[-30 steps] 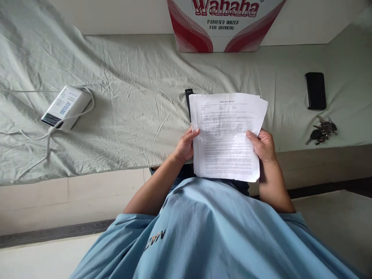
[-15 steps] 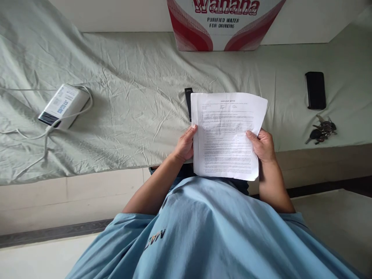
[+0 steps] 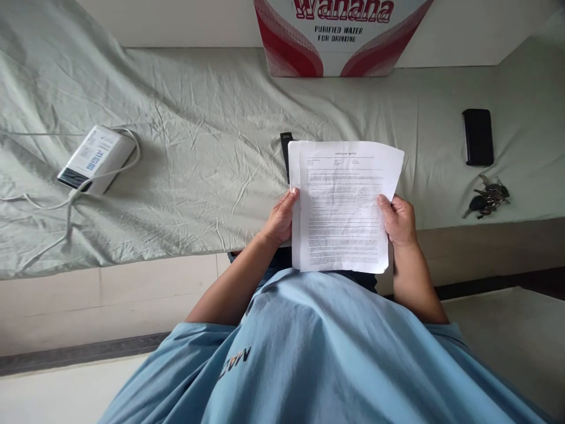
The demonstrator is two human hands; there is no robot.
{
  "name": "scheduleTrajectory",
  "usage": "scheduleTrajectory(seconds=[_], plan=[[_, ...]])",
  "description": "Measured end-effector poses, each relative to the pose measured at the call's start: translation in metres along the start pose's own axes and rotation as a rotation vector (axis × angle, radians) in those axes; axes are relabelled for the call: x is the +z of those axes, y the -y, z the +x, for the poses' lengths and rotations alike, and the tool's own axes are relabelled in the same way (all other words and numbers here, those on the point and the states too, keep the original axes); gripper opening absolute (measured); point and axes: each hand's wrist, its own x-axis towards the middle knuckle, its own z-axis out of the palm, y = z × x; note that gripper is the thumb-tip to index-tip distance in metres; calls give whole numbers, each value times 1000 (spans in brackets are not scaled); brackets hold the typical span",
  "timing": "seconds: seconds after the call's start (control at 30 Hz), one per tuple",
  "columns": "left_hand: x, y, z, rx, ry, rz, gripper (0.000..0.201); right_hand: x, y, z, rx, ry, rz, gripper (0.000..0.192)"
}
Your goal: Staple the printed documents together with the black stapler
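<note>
I hold a thin stack of printed white sheets (image 3: 342,203) upright in front of my blue shirt, over the near edge of a bed. My left hand (image 3: 281,220) grips the stack's left edge, thumb on the front page. My right hand (image 3: 399,220) grips the right edge the same way. A small black object (image 3: 285,148) lies on the sheet, partly hidden behind the papers' top left corner.
A pale green bedsheet (image 3: 198,171) covers the bed. A white power bank (image 3: 95,158) with a white cable lies at left. At the right lie a black phone (image 3: 478,137) and a bunch of keys (image 3: 487,197). A red-and-white water carton (image 3: 342,35) stands against the wall.
The sheets have been squared up: the fanned right edges now line up and the stack sits slightly straighter. Both hands keep their grip in nearly the same place.
</note>
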Motion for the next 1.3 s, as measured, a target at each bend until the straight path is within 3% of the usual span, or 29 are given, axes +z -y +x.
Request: scheduleTrajectory(seconds=[0.23, 0.33, 0.53, 0.8, 1.3], plan=[[-3, 1, 3, -10, 72, -36, 55, -27, 0, 5, -21, -257, 9, 44], [-4, 0, 3, -8, 72, -36, 51, -34, 4, 5, -47, -299, 60, 44], [-2, 0, 3, -12, 72, -43, 46, -25, 4, 4, -38, -223, 81, 38], [3, -1, 0, 9, 55, -11, 58, 5, 14, 5, -65, -46, -36, 40], [1, 1, 0, -51, 124, -62, 68, 25, 19, -3, 16, -38, 26, 39]])
